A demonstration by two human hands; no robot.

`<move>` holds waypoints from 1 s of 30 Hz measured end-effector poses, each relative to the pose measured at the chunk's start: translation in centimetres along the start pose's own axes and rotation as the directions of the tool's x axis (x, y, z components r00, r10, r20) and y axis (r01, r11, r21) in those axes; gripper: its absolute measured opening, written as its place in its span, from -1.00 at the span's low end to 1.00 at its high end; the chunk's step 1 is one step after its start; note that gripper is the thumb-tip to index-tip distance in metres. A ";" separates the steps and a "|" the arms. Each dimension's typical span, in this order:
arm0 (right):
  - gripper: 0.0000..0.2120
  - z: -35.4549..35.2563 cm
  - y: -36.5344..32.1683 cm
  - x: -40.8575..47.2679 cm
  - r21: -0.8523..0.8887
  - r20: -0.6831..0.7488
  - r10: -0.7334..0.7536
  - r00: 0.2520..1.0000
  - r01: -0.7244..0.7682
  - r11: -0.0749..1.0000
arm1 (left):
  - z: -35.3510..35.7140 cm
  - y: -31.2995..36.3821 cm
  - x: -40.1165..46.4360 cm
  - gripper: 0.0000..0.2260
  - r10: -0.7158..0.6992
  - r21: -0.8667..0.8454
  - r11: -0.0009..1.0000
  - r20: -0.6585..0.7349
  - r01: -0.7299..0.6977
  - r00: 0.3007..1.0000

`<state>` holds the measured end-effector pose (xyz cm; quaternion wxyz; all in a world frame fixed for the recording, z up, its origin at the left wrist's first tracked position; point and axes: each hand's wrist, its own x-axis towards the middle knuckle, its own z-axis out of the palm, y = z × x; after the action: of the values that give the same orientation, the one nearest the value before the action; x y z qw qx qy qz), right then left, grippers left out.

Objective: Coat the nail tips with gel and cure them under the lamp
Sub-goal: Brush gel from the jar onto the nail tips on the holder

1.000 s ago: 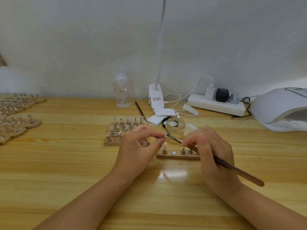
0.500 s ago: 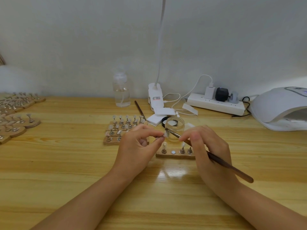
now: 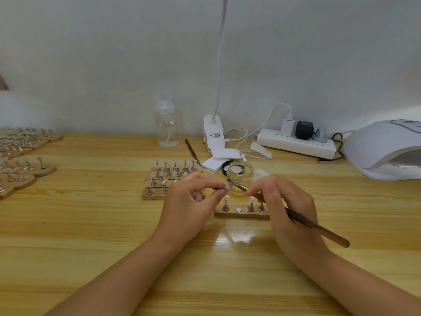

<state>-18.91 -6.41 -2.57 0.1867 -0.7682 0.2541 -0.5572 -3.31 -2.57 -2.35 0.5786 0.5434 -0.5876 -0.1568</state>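
Holding a tiny nail tip (image 3: 227, 184) on its little peg, the left hand (image 3: 189, 201) pinches it between thumb and finger, just above the tabletop (image 3: 91, 236). The right hand (image 3: 289, 206) grips a long brown brush (image 3: 296, 217) like a pencil, and the brush's thin end touches the nail tip.

I think things could go wrong easily here. The tip is very small and looks smooth and slippery, so a hard push from the brush might pop it out of the pinch. Too much gel could run down onto the fingers. A shaky wrist could also bump the wooden stand (image 3: 241, 212) right under the hands and knock its pegs over. That stand is a flat strip of pale wood with shiny metal pegs, and one spot on it sits bare.

Just behind the hands stands a small round glass jar (image 3: 240, 176), see-through and open. It could tip if the brush handle swings. To its left, more wooden stands (image 3: 168, 179) hold rows of clear tips.

Farther back are a clear plastic bottle (image 3: 166, 128) and a white power strip (image 3: 296, 142). The curing lamp (image 3: 382, 149), white, smooth and rounded like a shell, waits at the far right, well apart from the hands.
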 end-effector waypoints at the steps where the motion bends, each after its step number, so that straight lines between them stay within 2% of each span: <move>1: -0.70 0.0 0.0 0.0 0.004 0.005 0.001 1.000 -0.001 1.000 | 0.0 0.0 0.0 -0.79 -0.001 0.000 1.000 -0.002 0.001 1.000; 6: -0.65 -0.3 0.0 -0.2 0.090 -0.032 0.036 0.999 -0.033 0.995 | 0.0 -0.2 0.0 -0.82 -0.007 -0.005 1.000 0.003 0.007 1.000; 11: -0.68 -0.1 0.1 0.0 0.046 -0.002 0.072 0.997 -0.072 0.996 | 0.0 -0.2 0.0 -0.82 -0.007 0.003 1.000 0.011 0.007 1.000; 16: -0.62 -0.2 0.2 -0.2 0.107 -0.010 0.058 0.998 -0.057 0.993 | 0.0 -0.1 0.0 -0.85 -0.010 0.006 1.000 0.018 0.010 1.000; 20: -0.65 -0.2 0.2 -0.1 0.058 -0.035 0.028 0.999 -0.026 0.998 | 0.0 -0.1 0.0 -0.83 -0.009 0.015 1.000 0.018 0.009 1.000; 25: -0.62 0.0 0.2 0.0 0.009 0.016 0.057 0.998 -0.057 0.998 | -0.1 0.0 0.0 -0.80 -0.015 0.024 1.000 0.016 0.014 1.000; 30: -0.63 -0.3 0.1 -0.2 0.076 -0.005 0.028 1.000 -0.028 0.997 | -0.1 0.1 0.0 -0.79 -0.022 0.017 1.000 0.018 0.022 1.000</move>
<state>-19.26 -6.37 -2.63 0.2227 -0.7552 0.2440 -0.5662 -3.30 -2.52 -2.24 0.5670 0.5533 -0.5880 -0.1632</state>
